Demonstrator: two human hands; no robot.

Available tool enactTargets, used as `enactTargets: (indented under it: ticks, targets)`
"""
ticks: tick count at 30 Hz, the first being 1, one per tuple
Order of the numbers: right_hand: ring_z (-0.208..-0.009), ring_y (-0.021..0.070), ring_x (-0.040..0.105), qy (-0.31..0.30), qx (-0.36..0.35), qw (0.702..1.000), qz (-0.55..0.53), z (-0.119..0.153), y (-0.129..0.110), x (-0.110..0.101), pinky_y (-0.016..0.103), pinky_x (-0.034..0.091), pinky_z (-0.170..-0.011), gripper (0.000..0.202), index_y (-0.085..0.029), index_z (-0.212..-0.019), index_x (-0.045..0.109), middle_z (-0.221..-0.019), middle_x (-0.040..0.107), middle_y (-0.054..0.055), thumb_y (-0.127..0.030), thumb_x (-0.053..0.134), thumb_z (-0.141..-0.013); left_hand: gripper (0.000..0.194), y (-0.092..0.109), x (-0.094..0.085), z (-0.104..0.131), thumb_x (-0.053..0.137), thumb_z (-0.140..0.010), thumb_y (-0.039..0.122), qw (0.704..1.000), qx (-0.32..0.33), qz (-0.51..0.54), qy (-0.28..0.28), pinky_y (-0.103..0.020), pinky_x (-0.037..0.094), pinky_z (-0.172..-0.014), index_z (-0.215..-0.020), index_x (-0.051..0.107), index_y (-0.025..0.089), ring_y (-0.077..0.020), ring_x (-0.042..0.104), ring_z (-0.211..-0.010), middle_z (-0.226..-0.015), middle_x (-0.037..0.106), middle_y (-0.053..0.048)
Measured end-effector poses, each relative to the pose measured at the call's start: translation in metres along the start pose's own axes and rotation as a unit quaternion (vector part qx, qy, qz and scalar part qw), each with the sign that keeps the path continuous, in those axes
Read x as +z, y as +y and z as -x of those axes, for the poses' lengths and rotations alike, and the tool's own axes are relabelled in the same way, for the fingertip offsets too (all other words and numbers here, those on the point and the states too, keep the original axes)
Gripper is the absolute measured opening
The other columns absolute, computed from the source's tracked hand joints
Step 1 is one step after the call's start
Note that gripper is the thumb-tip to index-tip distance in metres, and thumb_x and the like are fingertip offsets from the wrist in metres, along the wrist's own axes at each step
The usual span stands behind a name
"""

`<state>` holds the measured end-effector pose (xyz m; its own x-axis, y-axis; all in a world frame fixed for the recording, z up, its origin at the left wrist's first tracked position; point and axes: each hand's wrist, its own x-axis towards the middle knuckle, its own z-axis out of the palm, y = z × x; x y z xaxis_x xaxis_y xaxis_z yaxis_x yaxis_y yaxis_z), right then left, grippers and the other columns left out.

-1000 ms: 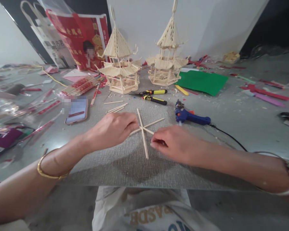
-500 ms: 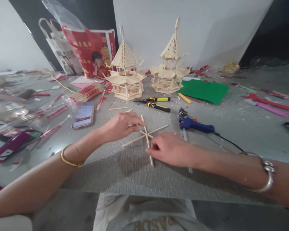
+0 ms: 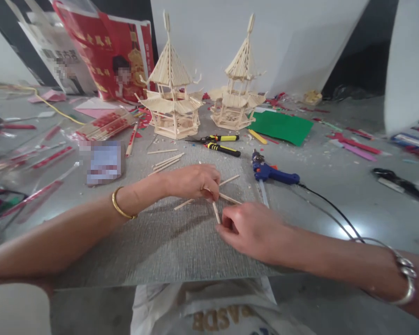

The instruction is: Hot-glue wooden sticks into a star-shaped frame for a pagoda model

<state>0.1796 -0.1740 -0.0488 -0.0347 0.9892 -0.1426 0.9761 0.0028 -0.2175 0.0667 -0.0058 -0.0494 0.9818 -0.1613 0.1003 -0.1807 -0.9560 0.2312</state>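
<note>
Thin wooden sticks (image 3: pixel 229 199) lie crossed in a star on the grey textured mat, their crossing point mostly covered by fingers. My left hand (image 3: pixel 197 181) reaches over that crossing from above, thumb and fingers pinched on the upper part of one wooden stick (image 3: pixel 216 212). At the near end of this same stick, my right hand (image 3: pixel 249 230) is closed, its fingertips round the end. A few loose sticks (image 3: pixel 168 161) lie just beyond my left wrist.
Two stick-built pagodas (image 3: pixel 174 111) (image 3: pixel 234 104) stand at the back. Yellow-black pliers (image 3: pixel 223 145) lie before them. To the right are a blue glue gun (image 3: pixel 275 173) with a cord and a green sheet (image 3: pixel 282 126). A phone (image 3: pixel 104 163) and wrapped sticks (image 3: pixel 104 124) lie left.
My left hand has moved right and down onto the crossing and closed there. It now uncovers several loose sticks behind it. My right hand stays at the stick's near end. The view has shifted.
</note>
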Motion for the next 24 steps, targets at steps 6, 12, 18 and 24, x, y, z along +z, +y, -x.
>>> enactTargets:
  ticks: [6,12,18,24]
  targets:
    - [-0.051,0.0107,0.043,-0.021,0.022,0.999,-0.037,-0.001,-0.004,0.003,0.027,0.025,-0.052,0.017,-0.019,-0.064,0.062,-0.059,0.059,0.001,-0.021,0.051,-0.076,0.020,-0.003,0.002,-0.003,0.058,-0.081,0.013,1.000,0.000,0.031,-0.002,-0.024,0.040,-0.076,-0.073,0.073,0.026,-0.0133,0.054,-0.081,-0.074,0.063,0.000]
    - [-0.048,0.0089,0.034,-0.056,0.025,0.996,-0.061,-0.005,-0.004,-0.003,0.026,0.023,-0.050,0.018,-0.018,-0.057,0.053,-0.052,0.048,-0.002,-0.020,0.048,-0.074,0.020,-0.006,0.004,-0.005,0.058,-0.080,0.013,0.999,-0.013,0.042,-0.016,-0.023,0.039,-0.076,-0.072,0.072,0.025,-0.0128,0.054,-0.080,-0.073,0.063,0.001]
    - [-0.049,0.0092,0.038,-0.080,0.016,0.995,-0.064,-0.006,-0.003,-0.006,0.026,0.024,-0.050,0.017,-0.019,-0.057,0.048,-0.055,0.050,-0.002,-0.019,0.046,-0.074,0.021,-0.006,0.005,-0.004,0.057,-0.079,0.010,0.997,-0.004,0.077,0.000,-0.021,0.040,-0.073,-0.073,0.072,0.024,-0.0118,0.054,-0.079,-0.072,0.062,0.000]
    - [-0.050,0.0094,0.041,-0.090,0.011,0.994,-0.069,-0.008,-0.003,-0.010,0.026,0.025,-0.049,0.018,-0.018,-0.058,0.050,-0.055,0.052,-0.002,-0.019,0.047,-0.076,0.024,-0.004,0.003,-0.003,0.055,-0.079,0.009,0.995,-0.025,0.093,-0.005,-0.020,0.040,-0.072,-0.071,0.072,0.024,-0.0109,0.054,-0.078,-0.072,0.061,0.001]
